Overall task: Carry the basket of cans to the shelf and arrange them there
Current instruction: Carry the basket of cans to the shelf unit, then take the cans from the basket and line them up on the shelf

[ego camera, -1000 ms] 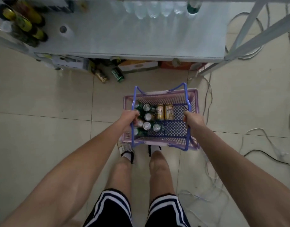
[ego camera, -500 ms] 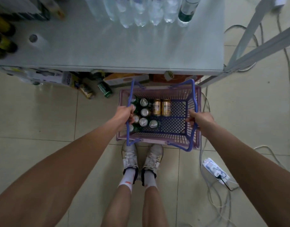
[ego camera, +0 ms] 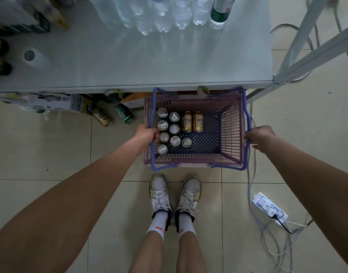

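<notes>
The shelf [ego camera: 149,62] has been reached, its grey top bare in front of a row of water bottles [ego camera: 165,14] at the back. The basket [ego camera: 231,123] is held just before the shelf's front edge, the left hand [ego camera: 147,133] and the right hand [ego camera: 257,135] each closed around a blue handle. The cans [ego camera: 175,129] are all seen inside the basket, so the carrying is judged nearly done and the arranging not yet begun.

dim, bluish | glare on shelf [ego camera: 129,62] | edges bent, blurred
</notes>
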Demonstrator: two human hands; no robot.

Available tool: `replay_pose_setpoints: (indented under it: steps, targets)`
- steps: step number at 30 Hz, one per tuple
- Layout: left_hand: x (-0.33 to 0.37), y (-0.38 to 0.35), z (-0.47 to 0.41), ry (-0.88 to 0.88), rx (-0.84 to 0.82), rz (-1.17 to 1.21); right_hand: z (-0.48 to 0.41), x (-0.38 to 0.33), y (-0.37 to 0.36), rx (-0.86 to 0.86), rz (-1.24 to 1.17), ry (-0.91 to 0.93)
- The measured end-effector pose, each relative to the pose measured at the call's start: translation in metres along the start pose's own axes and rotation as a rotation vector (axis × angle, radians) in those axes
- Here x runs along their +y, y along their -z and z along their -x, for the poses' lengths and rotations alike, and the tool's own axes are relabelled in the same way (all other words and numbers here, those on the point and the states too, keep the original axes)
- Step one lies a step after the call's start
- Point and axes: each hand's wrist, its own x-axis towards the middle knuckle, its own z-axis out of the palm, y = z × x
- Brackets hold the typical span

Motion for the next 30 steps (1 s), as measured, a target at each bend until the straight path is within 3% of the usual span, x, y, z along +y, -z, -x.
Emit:
replay_pose_setpoints:
  steps: [8,10,14,20,22,24,26,30]
  targets:
    - [-0.050,0.029,0.004,-0.021,0.029,-0.360,0.044,0.015,-0.040,0.234,0.462,0.152]
    - [-0.065,0.026,0.000,-0.064,0.008,-0.410,0.047,0.022,-0.057,0.194,0.489,0.193]
    - [-0.088,0.021,-0.016,-0.074,0.057,-0.537,0.035,0.037,-0.079,0.063,0.398,0.089]
    - [-0.106,0.014,-0.035,0.039,0.044,-0.932,0.019,0.053,-0.113,-0.068,0.529,0.344]
    - [-0.108,0.006,-0.043,0.030,0.163,-0.999,0.008,0.047,-0.127,-0.125,0.578,0.375]
    - [-0.106,0.000,-0.056,-0.155,0.352,-0.983,-0.005,0.037,-0.142,-0.154,0.637,0.389]
    - [-0.100,-0.006,-0.071,-0.421,0.394,-0.909,-0.019,0.023,-0.157,-0.148,0.674,0.425]
    - [-0.089,-0.026,-0.097,-0.747,0.096,-0.858,-0.049,-0.014,-0.189,-0.189,0.762,0.643]
